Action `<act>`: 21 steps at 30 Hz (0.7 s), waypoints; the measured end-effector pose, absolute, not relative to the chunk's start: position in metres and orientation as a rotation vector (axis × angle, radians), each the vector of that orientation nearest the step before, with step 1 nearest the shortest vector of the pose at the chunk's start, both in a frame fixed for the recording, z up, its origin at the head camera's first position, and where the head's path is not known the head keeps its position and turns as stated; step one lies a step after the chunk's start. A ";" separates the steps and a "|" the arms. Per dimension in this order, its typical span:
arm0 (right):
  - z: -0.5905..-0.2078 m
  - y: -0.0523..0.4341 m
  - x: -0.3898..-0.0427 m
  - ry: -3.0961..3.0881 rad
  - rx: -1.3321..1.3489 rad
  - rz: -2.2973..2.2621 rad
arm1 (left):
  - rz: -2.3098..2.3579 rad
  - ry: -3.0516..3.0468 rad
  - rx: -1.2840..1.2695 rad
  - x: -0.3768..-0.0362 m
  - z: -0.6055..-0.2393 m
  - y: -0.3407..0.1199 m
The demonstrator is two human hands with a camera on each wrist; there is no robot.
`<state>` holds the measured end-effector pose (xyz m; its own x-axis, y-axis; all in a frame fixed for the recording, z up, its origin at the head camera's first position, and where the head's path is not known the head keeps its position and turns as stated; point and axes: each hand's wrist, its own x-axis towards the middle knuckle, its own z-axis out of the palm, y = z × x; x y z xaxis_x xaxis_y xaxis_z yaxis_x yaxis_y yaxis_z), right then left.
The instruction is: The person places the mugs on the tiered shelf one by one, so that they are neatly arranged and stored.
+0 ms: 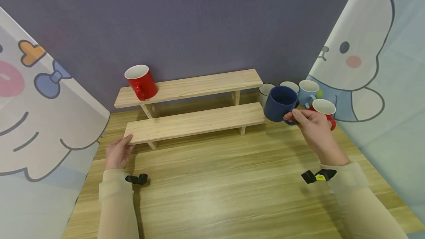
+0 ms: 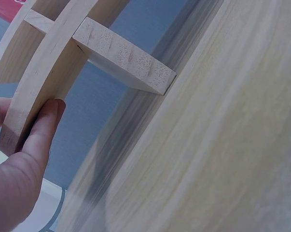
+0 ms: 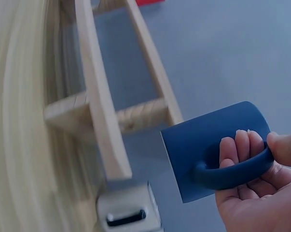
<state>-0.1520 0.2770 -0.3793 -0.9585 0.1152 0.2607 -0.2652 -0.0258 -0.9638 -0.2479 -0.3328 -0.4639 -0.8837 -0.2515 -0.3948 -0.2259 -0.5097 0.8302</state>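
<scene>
A dark blue mug (image 1: 278, 107) is held in the air by my right hand (image 1: 313, 130), just past the right end of the wooden two-step rack. In the right wrist view, fingers curl through the blue mug's handle (image 3: 237, 174) with the thumb on top. My left hand (image 1: 118, 152) grips the left end of the rack's lower shelf (image 1: 196, 123), thumb above; in the left wrist view a finger (image 2: 41, 130) lies under the board. On the left of the upper shelf (image 1: 202, 85) stands a red mug (image 1: 142, 84) with a white inside.
Behind the blue mug, at the back right, stand a white mug (image 1: 264, 93), another white mug (image 1: 289, 85), a light blue mug (image 1: 308, 90) and a red mug (image 1: 327, 107). A grey wall (image 1: 199, 21) closes the back. Cartoon-printed cloths (image 1: 362, 65) hang at both sides of the wooden table (image 1: 216, 187).
</scene>
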 end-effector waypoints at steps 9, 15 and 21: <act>-0.361 0.241 -0.161 -2.150 0.200 2.010 | -2.586 -1.583 0.763 -0.248 -0.466 -0.333; -0.357 0.214 -0.168 -2.251 0.224 1.944 | -2.585 -1.568 0.769 -0.248 -0.463 -0.331; -0.352 0.183 -0.178 -2.212 0.287 2.038 | -2.604 -1.531 0.762 -0.249 -0.462 -0.331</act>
<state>-0.1785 0.1827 -0.3524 -0.9748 -0.0579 0.2152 -0.2193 0.0754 -0.9728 -0.2489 -0.3307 -0.4622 -0.8801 -0.2622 -0.3957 -0.2184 -0.5166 0.8279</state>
